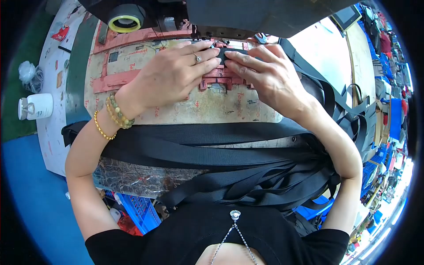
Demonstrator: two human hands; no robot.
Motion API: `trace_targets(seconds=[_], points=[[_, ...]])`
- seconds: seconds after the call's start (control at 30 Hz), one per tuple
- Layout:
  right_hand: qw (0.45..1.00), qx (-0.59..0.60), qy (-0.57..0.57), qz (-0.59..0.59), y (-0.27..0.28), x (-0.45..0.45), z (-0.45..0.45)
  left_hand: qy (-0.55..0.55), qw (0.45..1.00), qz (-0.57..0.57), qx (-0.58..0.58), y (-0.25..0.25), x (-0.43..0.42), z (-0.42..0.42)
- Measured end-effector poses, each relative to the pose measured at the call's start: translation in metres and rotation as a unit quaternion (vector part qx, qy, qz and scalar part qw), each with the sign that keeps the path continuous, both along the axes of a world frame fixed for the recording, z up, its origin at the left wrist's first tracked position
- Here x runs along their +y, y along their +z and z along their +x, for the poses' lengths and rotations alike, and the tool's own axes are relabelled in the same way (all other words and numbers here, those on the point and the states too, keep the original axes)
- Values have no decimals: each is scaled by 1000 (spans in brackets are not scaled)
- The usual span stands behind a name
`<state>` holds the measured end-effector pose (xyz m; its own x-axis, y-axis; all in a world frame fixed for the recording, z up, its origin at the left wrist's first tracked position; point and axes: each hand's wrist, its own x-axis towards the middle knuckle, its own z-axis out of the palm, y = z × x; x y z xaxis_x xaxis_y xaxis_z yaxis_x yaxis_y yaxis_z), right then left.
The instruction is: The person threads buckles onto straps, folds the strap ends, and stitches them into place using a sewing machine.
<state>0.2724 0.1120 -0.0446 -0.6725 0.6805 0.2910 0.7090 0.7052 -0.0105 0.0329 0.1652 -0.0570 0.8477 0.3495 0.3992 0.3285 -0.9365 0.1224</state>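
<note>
My left hand (176, 73) lies palm down over the pink-red fixture under the machine head, its fingers stretched out and slightly apart. From the other side, my right hand (269, 75) reaches in with its fingers extended. Both sets of fingertips nearly meet and press on a short piece of black webbing strap (223, 56) in the fixture. Both thumbs are mostly hidden. Below the hands is a pale work plate (185, 110) with red handwriting. Long black webbing straps (194, 152) lie across the near edge and bunch up on the right.
The dark machine head (251, 15) hangs low just beyond my fingers, with a yellow-ringed round part (126, 20) at its left. A white container (39, 106) stands on the left table. Further straps (349, 104) hang at the right. A blue basket (138, 212) sits below the table.
</note>
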Motion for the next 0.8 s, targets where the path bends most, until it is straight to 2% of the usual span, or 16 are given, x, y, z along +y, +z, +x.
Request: trace_targets(seconds=[0.27,0.43,0.6,0.8], points=[[994,88,-15,-68,-3,6,8,3,999,-29,-33,-3,2,-1],[996,68,35,-46,-5,11,12,20,1000,7,-21,-2,1,0],[999,34,16,-34,-7,8,13,12,999,11,-40,-6,3,1],[999,-4,16,28,-6,25,20,36,999,-12,-10,-3,11,2]])
